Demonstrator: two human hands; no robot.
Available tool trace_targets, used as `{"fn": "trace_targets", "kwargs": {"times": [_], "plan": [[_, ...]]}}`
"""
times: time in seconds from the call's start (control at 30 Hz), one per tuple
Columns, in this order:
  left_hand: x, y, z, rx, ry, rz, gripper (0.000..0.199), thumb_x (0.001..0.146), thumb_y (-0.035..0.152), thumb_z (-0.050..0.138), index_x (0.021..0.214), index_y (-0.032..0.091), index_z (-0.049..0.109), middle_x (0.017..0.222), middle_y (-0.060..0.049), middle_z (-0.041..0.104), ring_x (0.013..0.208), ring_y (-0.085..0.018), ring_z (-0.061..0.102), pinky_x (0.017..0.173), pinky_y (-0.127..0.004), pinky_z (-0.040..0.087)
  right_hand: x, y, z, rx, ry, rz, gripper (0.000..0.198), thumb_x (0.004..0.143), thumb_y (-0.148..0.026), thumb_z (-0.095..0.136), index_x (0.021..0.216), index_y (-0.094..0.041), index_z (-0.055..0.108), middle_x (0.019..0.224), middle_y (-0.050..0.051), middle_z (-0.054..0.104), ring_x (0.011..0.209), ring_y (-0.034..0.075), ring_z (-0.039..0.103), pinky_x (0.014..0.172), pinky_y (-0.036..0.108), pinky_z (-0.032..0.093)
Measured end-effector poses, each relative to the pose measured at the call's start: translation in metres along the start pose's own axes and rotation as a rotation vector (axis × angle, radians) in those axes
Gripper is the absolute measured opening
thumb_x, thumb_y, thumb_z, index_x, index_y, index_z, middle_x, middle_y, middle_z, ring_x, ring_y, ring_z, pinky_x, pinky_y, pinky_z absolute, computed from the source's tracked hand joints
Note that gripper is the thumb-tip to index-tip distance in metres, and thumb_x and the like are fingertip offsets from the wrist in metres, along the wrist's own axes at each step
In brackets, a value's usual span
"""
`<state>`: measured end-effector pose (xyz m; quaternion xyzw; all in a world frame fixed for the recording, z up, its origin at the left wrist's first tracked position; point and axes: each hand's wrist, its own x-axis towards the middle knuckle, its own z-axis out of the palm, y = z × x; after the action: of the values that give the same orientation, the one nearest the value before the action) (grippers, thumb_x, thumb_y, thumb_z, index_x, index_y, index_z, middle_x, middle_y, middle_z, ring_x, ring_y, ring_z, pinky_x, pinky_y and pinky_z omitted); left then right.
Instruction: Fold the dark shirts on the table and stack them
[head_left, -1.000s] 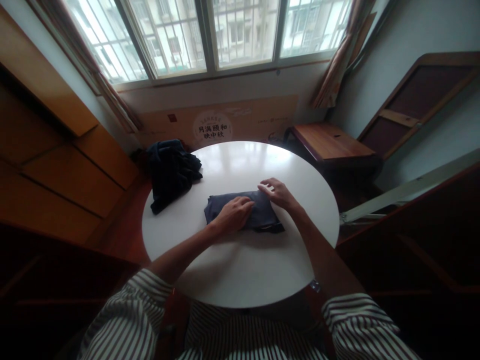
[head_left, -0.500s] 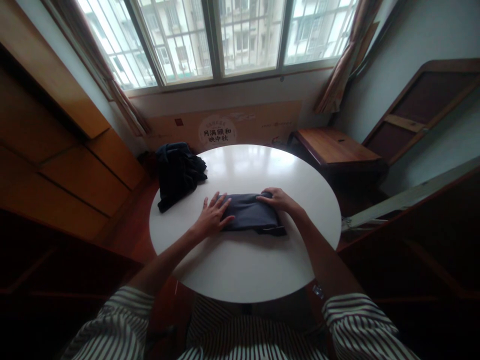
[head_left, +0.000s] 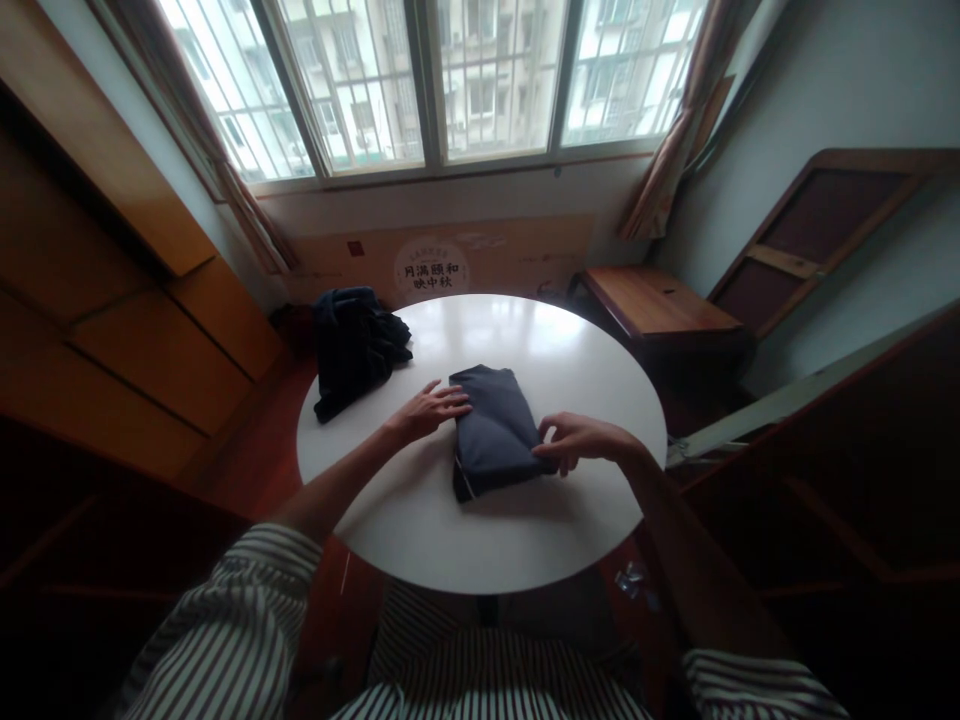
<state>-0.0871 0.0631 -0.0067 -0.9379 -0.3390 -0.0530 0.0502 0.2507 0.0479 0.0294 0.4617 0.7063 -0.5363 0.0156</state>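
A dark grey-blue garment (head_left: 495, 425), folded into a compact bundle, lies on the round white table (head_left: 405, 540). It stands lengthwise away from me, with a thin pale line near its lower left corner. My left hand (head_left: 431, 408) is open, its outstretched fingertips resting on the upper left edge of the fabric. At the lower right edge, my right hand (head_left: 581, 440) has its fingers curled and its thumb against the cloth, gripping that side. The exact kind of garment cannot be made out.
Dark clothes (head_left: 356, 345) lie heaped at the table's left edge, partly hanging over. Beyond the table on the right stands a low wooden table (head_left: 660, 300). Wooden cabinets (head_left: 150, 350) line the left side, and a barred window (head_left: 495, 80) is ahead.
The folded garment has turned from lying crosswise to lying lengthwise. My left hand has shifted to its upper left edge, and my right hand has come down to its lower right edge.
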Motion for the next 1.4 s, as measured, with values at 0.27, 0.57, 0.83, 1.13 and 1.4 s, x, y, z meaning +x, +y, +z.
{"fn": "trace_targets", "kwargs": {"times": [0.27, 0.57, 0.83, 1.13, 1.4], "plan": [[-0.004, 0.082, -0.010, -0.288, 0.012, 0.048, 0.061, 0.098, 0.048, 0.048, 0.153, 0.022, 0.036, 0.157, -0.014, 0.038, 0.144, -0.030, 0.036, 0.116, -0.052, 0.033, 0.033, 0.006, -0.009, -0.092, 0.469, -0.147, 0.046, 0.088, -0.054, 0.065, 0.102, -0.009, 0.067, 0.088, 0.014, 0.074, 0.070, 0.019, 0.070, 0.063, 0.026, 0.054], [-0.028, 0.130, 0.011, -0.172, 0.007, -0.180, 0.058, 0.100, 0.037, 0.048, 0.155, 0.034, 0.030, 0.165, -0.014, 0.015, 0.149, -0.045, 0.015, 0.109, -0.069, 0.032, 0.106, -0.032, -0.020, -0.261, 0.743, -0.017, 0.036, 0.080, -0.040, 0.077, 0.099, -0.010, 0.069, 0.098, 0.016, 0.073, 0.095, 0.025, 0.067, 0.076, 0.026, 0.051], [-0.019, 0.126, 0.021, -0.219, 0.096, -0.215, 0.058, 0.098, 0.027, 0.054, 0.153, 0.035, 0.035, 0.166, -0.015, 0.003, 0.147, -0.045, 0.020, 0.107, -0.061, 0.042, 0.097, -0.012, -0.015, 0.183, 0.539, -0.028, 0.035, 0.068, -0.034, 0.085, 0.086, -0.012, 0.064, 0.072, 0.004, 0.069, 0.065, 0.017, 0.064, 0.055, 0.022, 0.049], [0.131, 0.111, 0.045, -0.257, 0.125, -0.163, 0.049, 0.100, 0.033, 0.049, 0.149, 0.027, 0.044, 0.161, -0.022, 0.021, 0.145, -0.043, 0.030, 0.107, -0.058, 0.041, 0.071, 0.040, -0.092, -0.172, 0.989, 0.120, 0.066, 0.085, -0.034, 0.065, 0.140, -0.006, 0.041, 0.128, 0.023, 0.062, 0.119, 0.030, 0.061, 0.096, 0.033, 0.048], [0.238, 0.110, 0.060, -0.220, 0.099, -0.098, 0.047, 0.101, 0.023, 0.042, 0.148, 0.020, 0.045, 0.147, -0.025, 0.046, 0.147, -0.039, 0.026, 0.111, -0.057, 0.032, 0.057, 0.077, -0.125, -0.436, 0.987, 0.231, 0.057, 0.098, -0.036, 0.045, 0.147, -0.008, 0.044, 0.141, 0.025, 0.051, 0.129, 0.033, 0.051, 0.107, 0.040, 0.039]]}}
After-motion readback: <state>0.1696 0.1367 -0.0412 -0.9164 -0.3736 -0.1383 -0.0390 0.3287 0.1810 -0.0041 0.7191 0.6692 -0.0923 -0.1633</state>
